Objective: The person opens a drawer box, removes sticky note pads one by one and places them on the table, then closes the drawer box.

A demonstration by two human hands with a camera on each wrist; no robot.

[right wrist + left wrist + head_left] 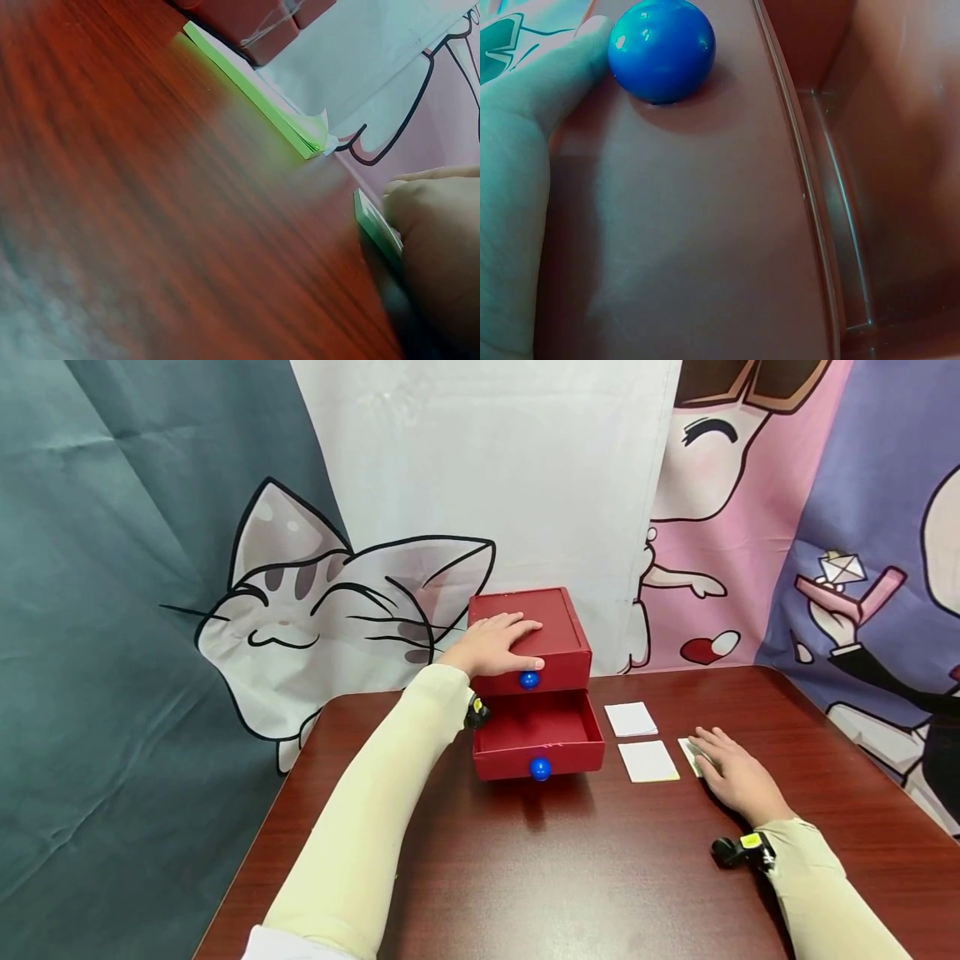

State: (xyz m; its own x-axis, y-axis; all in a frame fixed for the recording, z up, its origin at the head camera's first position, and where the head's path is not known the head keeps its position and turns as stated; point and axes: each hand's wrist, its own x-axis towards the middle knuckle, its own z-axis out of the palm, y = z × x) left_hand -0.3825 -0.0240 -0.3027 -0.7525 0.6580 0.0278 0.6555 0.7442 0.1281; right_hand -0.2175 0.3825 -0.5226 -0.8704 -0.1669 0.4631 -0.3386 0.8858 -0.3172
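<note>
A red box with two drawers [558, 618] stands near the back of the table. Its lower drawer [517, 762] is pulled out, with a blue knob [540, 768] on the front and nothing visible inside. My left hand [491, 645] rests on the box top, fingers spread; its thumb lies across the upper drawer's front by the upper blue knob [662, 51]. On the right, my right hand [738, 781] lies over a small sticky note pad [688, 757], fingers fairly straight, covering much of it. The pad's green edge [379, 229] shows in the right wrist view.
Two white-topped note pads [648, 762] [631, 719] lie between the box and my right hand. The dark wooden table [555, 877] stretches toward me. A printed cloth backdrop [487, 460] hangs behind the table and along its sides.
</note>
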